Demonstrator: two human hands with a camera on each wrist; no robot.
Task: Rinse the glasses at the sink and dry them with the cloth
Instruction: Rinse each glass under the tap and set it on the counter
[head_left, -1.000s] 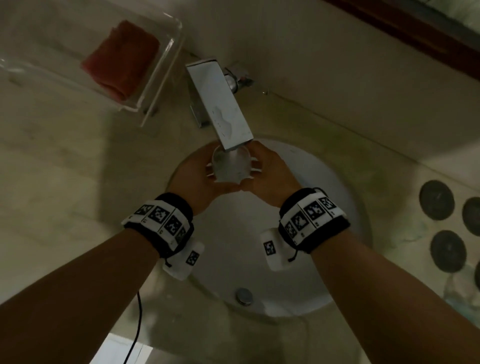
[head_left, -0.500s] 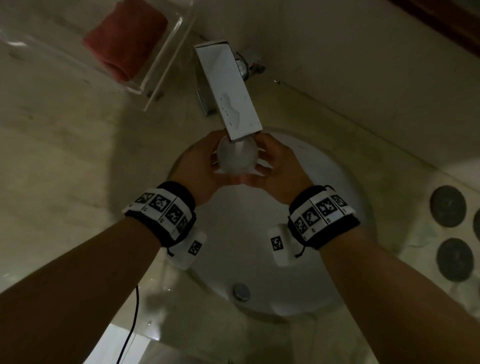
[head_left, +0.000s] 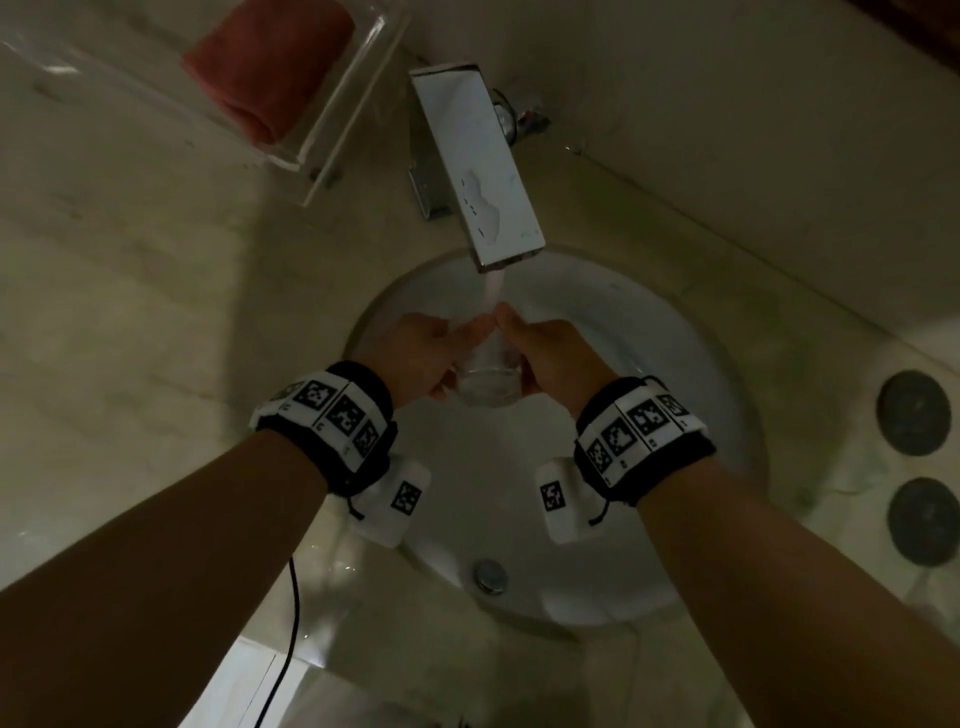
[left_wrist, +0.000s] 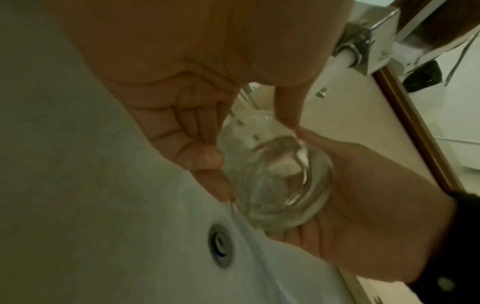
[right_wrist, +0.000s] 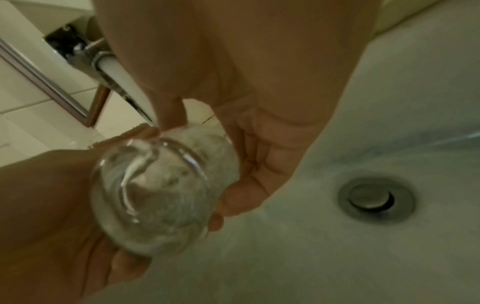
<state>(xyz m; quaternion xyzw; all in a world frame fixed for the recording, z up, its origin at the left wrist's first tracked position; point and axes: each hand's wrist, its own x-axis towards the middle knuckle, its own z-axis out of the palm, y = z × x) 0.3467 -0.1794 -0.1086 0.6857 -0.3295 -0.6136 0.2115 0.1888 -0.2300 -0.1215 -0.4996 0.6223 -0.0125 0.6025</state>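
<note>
A clear glass lies tilted between both hands over the white sink, its thick base turned toward me. The tap sends a water stream down onto the glass near my thumbs. My left hand grips its left side and my right hand its right. In the left wrist view the left fingers curl along the glass. In the right wrist view the right fingers wrap the glass. A folded red cloth lies at the back left.
The cloth sits in a clear acrylic tray on the counter left of the tap. The drain is at the sink's near side. Dark round coasters lie on the counter at the right. A black cable hangs at the lower left.
Both hands have lowered the glass away from the spout and tipped it, so its base now faces me. The falling stream has come into view.
</note>
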